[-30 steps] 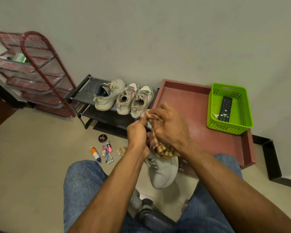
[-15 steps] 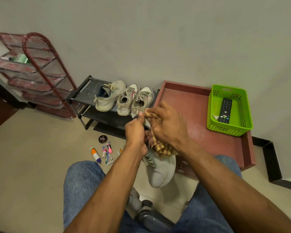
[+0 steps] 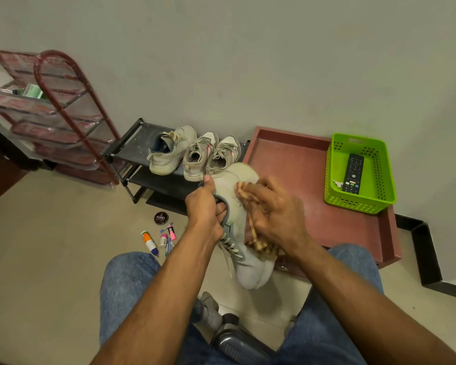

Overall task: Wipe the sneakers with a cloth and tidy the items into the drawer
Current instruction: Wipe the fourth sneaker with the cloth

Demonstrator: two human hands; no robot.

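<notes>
A pale grey sneaker hangs in the air over my lap, toe pointing down toward me. My left hand grips its heel collar, fingers hooked inside the opening. My right hand presses a yellow-and-brown checked cloth against the sneaker's side. Three more pale sneakers stand side by side on a low black shoe rack against the wall. Small items lie scattered on the floor: a round black tin, a glue tube, pens and markers.
A red-brown drawer-like tray sits at right, holding a green plastic basket with a black remote. A red wire shelf stands at far left. My jeans-clad knees and a grey object fill the bottom.
The sneaker has been turned and raised, so its heel and side now show. My right hand with the cloth has moved from the heel area onto the side of the shoe.
</notes>
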